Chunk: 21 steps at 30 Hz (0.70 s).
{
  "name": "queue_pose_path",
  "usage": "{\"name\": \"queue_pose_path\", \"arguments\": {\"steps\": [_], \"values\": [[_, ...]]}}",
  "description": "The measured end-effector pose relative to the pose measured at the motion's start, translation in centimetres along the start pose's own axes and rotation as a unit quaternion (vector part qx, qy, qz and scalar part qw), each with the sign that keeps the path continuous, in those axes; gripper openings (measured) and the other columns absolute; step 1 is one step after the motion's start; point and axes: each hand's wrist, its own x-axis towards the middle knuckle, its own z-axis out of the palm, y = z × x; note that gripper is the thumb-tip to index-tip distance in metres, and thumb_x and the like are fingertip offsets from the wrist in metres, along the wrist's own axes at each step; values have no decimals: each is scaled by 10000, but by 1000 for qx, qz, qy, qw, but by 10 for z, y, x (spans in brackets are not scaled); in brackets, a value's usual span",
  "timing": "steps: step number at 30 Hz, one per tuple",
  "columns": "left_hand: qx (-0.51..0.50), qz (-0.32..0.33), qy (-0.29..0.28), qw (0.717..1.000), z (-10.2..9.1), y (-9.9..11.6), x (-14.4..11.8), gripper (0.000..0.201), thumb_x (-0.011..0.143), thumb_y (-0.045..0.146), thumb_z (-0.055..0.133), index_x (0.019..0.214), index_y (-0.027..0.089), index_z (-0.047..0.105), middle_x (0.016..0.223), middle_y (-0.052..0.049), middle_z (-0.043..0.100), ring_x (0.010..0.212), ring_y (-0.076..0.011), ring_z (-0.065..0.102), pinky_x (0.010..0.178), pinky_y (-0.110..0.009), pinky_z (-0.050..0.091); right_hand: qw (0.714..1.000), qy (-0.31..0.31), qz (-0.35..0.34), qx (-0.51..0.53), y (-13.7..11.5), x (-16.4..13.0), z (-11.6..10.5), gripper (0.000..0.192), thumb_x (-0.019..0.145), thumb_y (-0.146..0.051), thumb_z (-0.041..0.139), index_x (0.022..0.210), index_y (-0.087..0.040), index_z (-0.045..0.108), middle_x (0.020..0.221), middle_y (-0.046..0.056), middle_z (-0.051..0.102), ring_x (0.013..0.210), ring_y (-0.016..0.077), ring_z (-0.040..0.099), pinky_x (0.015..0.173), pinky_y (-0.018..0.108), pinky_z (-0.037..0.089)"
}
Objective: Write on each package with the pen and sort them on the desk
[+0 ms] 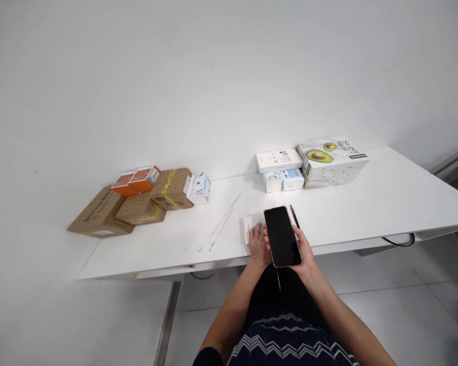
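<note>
My right hand (305, 251) is wrapped round a smartphone (283, 236) with a dark screen and a clear case, its fingertips showing at the phone's left edge. The phone is above the table's front edge, screen up. To the left of it, my left hand (258, 245) rests low over a small white box (248, 227) with red print; its fingers lie stretched over the box's side, partly hidden by the phone. A dark, pen-like stick (294, 216) lies on the white table (343, 213) just beyond the phone.
Along the wall at the left stand brown cartons (103, 212), orange boxes (145, 178) and a blue-and-white box (199, 188). Right of centre, a flat white box (278, 160) sits on small patterned boxes (292, 179), beside a large avocado-print box (332, 161). A black cable (402, 242) hangs at the front edge.
</note>
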Motion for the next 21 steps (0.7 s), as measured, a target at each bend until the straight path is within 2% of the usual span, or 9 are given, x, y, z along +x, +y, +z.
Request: {"name": "queue_pose_path", "arguments": {"steps": [6, 10, 13, 16, 18, 19, 20, 21], "values": [[-22, -4, 1, 1000, 4, -3, -1, 335, 832, 215, 553, 1160, 262, 602, 1037, -56, 652, 1114, -245, 516, 941, -400, 404, 996, -16, 17, 84, 2, 3, -2, 486, 847, -507, 456, 1095, -140, 656, 961, 124, 734, 908, 277, 691, 776, 431, 559], [-16, -11, -34, 999, 0, -1, 0, 367, 794, 194, 548, 1154, 219, 609, 1086, -75, 651, 1133, -272, 504, 959, -428, 379, 993, -13, 22, 118, -1, 3, -6, 451, 840, -463, 493, 1137, -157, 640, 1008, 105, 730, 947, 275, 684, 806, 427, 552], [-6, 0, -52, 999, -5, 1, 2, 377, 822, 252, 526, 1189, 213, 601, 1220, -75, 613, 1143, -299, 490, 957, -457, 363, 995, 27, 7, 92, -9, 1, -12, 435, 837, -469, 488, 1097, -164, 657, 1003, 99, 731, 941, 278, 686, 791, 420, 557], [4, 11, -36, 999, -8, 3, 3, 374, 859, 337, 520, 1210, 233, 594, 1255, -68, 602, 1145, -306, 488, 957, -469, 355, 993, 108, -44, 23, -26, -4, -25, 430, 821, -489, 495, 1049, -167, 665, 972, 92, 731, 892, 263, 692, 762, 384, 558], [8, 9, -26, 1000, -10, 4, 4, 356, 867, 347, 523, 1195, 237, 605, 1240, -68, 614, 1132, -301, 499, 953, -460, 359, 975, 183, -107, -70, -39, -8, -39, 441, 800, -501, 529, 1086, -186, 644, 955, 72, 723, 851, 237, 687, 743, 352, 550], [8, 10, -22, 1000, -11, 4, 4, 348, 866, 343, 527, 1186, 234, 611, 1231, -69, 619, 1125, -300, 505, 948, -455, 363, 955, 224, -137, -139, -46, -10, -47, 462, 790, -507, 549, 1128, -202, 624, 952, 58, 715, 840, 224, 680, 742, 339, 542], [7, 11, -17, 1000, -11, 4, 5, 343, 865, 338, 531, 1179, 230, 615, 1223, -69, 624, 1118, -300, 510, 942, -452, 367, 924, 266, -164, -222, -52, -11, -55, 489, 784, -513, 562, 1171, -217, 603, 950, 48, 703, 836, 216, 669, 748, 333, 531], [7, 12, -13, 1000, -11, 4, 5, 338, 865, 333, 533, 1175, 226, 617, 1216, -68, 629, 1113, -300, 513, 936, -450, 371, 880, 304, -185, -315, -57, -12, -64, 518, 781, -518, 567, 1209, -226, 582, 957, 45, 690, 847, 215, 655, 767, 338, 517]]}}
